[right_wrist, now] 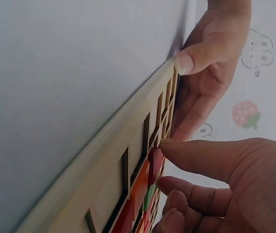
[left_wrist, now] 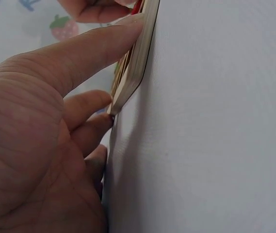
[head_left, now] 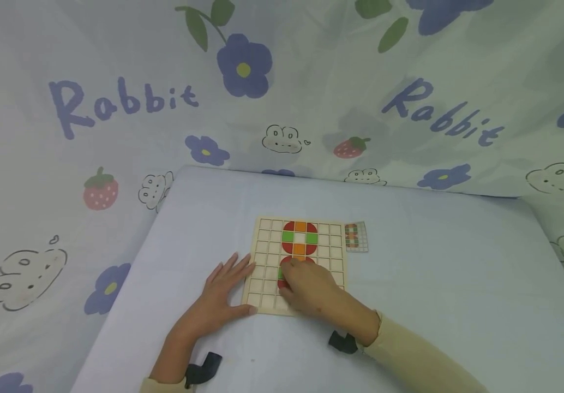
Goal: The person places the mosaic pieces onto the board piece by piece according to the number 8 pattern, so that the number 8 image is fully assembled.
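Observation:
A wooden grid board lies on the white table, with red, orange and green tiles set in its cells. Toward the far edge they form a ring around a bare cell; a second group nearer me is partly hidden under my right hand. In the right wrist view its thumb and index finger pinch a red quarter-round tile at the grid, beside an orange tile and a green tile. My left hand spreads its fingers along the board's left edge, thumb resting on the near left corner.
A small pattern card with a printed grid in similar colours lies against the board's right side. Behind the white tabletop hangs a printed cloth with flowers and rabbits. Dark wrist mounts show below both hands.

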The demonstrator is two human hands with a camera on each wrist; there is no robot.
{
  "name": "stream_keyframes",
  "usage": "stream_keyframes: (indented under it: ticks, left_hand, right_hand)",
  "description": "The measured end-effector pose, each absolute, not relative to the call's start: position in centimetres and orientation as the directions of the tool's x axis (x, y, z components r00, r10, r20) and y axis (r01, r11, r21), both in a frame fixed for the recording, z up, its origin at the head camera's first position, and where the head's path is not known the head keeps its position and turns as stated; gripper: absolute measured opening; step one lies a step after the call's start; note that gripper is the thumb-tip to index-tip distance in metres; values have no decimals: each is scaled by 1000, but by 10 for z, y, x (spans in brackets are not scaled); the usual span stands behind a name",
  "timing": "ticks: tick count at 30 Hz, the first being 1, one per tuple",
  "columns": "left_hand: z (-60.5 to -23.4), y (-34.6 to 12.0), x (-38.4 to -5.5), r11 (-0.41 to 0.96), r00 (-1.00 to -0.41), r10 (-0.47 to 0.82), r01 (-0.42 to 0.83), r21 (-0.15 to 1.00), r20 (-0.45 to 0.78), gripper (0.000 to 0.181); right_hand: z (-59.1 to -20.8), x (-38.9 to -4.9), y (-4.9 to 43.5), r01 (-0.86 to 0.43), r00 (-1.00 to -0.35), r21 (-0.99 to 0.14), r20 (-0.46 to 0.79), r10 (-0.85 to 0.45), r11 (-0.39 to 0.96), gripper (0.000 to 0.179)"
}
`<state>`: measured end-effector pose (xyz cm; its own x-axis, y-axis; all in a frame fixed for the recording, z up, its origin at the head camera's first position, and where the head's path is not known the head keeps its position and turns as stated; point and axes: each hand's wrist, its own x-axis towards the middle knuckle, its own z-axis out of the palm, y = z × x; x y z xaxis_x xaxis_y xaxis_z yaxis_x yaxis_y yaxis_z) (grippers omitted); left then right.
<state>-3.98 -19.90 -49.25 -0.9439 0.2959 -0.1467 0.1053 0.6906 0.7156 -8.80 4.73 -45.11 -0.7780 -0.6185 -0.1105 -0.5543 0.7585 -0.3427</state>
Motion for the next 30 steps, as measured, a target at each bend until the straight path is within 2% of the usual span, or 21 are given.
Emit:
stream_keyframes:
  ticks: [23,30]
  left_hand:
    - [-493,-198,-40,694,-944,294,101,713,-152,96]
    - [-493,-199,-40,690,-945,291,100,717,-148,96]
  right_hand:
    - [-461,-87,48,-534,-799,-349,-90,-594,770,23]
    - [-462,-85,48,-560,-788,-329,-72,-612,760,22]
